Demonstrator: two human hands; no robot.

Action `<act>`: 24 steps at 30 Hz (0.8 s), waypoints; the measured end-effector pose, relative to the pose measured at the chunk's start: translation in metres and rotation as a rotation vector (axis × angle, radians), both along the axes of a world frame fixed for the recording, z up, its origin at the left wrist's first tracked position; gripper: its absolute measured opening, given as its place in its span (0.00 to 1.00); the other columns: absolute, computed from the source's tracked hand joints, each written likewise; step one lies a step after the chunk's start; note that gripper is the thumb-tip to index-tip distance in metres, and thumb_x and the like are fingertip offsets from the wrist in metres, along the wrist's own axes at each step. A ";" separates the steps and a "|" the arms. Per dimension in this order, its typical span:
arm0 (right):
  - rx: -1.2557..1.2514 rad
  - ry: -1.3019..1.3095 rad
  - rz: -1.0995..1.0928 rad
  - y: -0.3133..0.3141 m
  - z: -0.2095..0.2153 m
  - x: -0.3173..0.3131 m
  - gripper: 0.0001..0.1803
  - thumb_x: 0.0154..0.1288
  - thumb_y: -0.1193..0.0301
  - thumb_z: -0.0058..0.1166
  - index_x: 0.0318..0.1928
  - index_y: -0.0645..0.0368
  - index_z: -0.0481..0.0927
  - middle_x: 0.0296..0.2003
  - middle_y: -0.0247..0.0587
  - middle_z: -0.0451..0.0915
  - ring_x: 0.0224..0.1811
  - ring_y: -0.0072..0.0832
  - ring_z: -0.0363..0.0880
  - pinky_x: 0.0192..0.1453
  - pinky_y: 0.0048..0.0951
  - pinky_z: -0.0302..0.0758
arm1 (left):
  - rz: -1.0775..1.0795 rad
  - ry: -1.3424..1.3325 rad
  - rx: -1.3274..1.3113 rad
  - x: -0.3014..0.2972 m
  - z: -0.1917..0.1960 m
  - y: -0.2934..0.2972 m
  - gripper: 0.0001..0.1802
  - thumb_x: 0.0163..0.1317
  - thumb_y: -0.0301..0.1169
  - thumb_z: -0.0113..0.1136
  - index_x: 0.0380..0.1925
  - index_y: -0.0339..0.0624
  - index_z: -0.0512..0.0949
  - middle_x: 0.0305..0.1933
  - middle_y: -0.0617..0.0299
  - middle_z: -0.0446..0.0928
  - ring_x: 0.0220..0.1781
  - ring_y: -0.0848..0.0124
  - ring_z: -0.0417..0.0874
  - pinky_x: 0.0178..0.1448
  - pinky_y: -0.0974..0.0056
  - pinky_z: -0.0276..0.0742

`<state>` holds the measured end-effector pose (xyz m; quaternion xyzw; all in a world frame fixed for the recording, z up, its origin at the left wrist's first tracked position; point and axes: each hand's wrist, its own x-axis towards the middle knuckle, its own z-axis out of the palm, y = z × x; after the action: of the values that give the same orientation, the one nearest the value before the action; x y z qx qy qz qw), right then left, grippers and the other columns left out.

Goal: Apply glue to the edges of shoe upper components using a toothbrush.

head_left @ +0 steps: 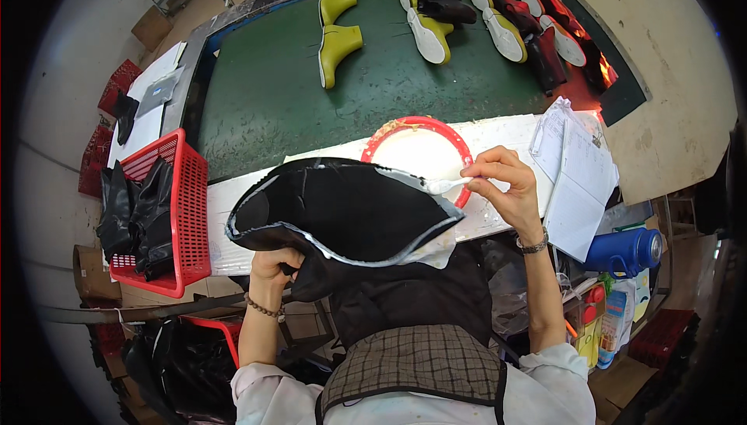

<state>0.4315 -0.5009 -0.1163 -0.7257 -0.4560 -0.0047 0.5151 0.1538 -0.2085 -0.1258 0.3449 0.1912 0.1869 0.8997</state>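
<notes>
My left hand (276, 265) is closed on the shaft of a black boot upper (334, 207), whose open bottom edge faces up. A white, wet-looking band runs along that edge. Between the fingers and thumb of my right hand (506, 187) is a small white-handled brush (447, 185), its tip touching the right part of the edge. Just beyond the upper sits a round basin with a red rim (461, 143), holding white liquid and crusted at the back. The upper hides part of the basin.
A green conveyor belt (264, 82) carries yellow lasts (340, 47), white soles and dark boots. To the left stands a red basket (191, 215) of black uppers. Papers (580, 184) and a blue flask (622, 252) lie to the right.
</notes>
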 end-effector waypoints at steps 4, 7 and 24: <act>0.059 -0.005 0.039 0.014 0.011 0.001 0.11 0.59 0.73 0.72 0.43 0.55 0.92 0.38 0.31 0.84 0.44 0.25 0.77 0.53 0.29 0.69 | -0.083 0.074 0.041 -0.003 -0.002 -0.001 0.16 0.36 0.08 0.59 0.30 0.25 0.83 0.28 0.43 0.83 0.18 0.58 0.80 0.16 0.63 0.71; 0.125 0.012 0.109 0.030 0.020 0.004 0.09 0.59 0.72 0.72 0.42 0.51 0.92 0.35 0.29 0.85 0.42 0.22 0.79 0.54 0.28 0.66 | -0.192 0.087 0.058 -0.002 -0.010 0.001 0.17 0.37 0.07 0.61 0.33 0.24 0.83 0.28 0.43 0.83 0.17 0.60 0.79 0.16 0.64 0.71; -0.102 -0.212 0.280 0.036 0.061 0.023 0.09 0.58 0.66 0.74 0.40 0.48 0.93 0.33 0.24 0.84 0.35 0.16 0.75 0.51 0.30 0.58 | -0.662 0.233 -0.004 0.018 0.012 -0.021 0.24 0.47 0.08 0.55 0.48 0.24 0.79 0.21 0.47 0.78 0.14 0.60 0.74 0.17 0.60 0.68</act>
<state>0.4549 -0.4652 -0.0551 -0.6759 -0.6039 0.0137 0.4221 0.1720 -0.2295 -0.1133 0.4056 0.1708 -0.1562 0.8843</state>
